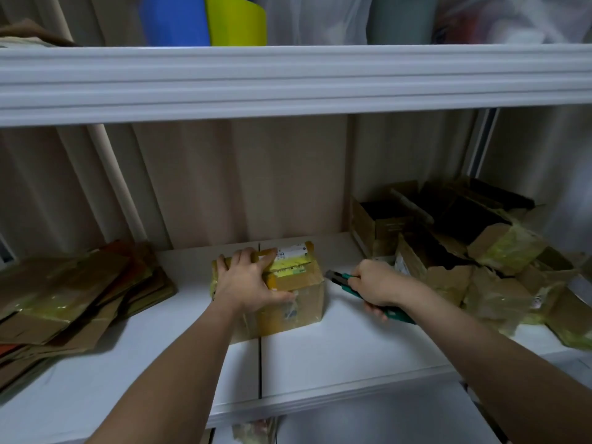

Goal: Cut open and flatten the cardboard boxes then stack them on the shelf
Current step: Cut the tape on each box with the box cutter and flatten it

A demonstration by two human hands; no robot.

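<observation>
gripping box (288,302), left hand (246,283); right hand (374,283) holds cutter (344,278).

landmark: taped box (288,293), mid shelf (352,341). left of box: bare white strip, then flattened cardboard stack (73,290) blocking far left. right of box: narrow open lane, taken up by right hand (374,286) gripping green cutter (349,285), blade tip just beside box. further right: heap of open boxes (464,251) walling off side. in front of box: wide bare shelf, crossed by both forearms. above box: left hand (250,280) pressing on top; upper shelf rail (288,81) well overhead. behind box: small gap to back wall.
</observation>
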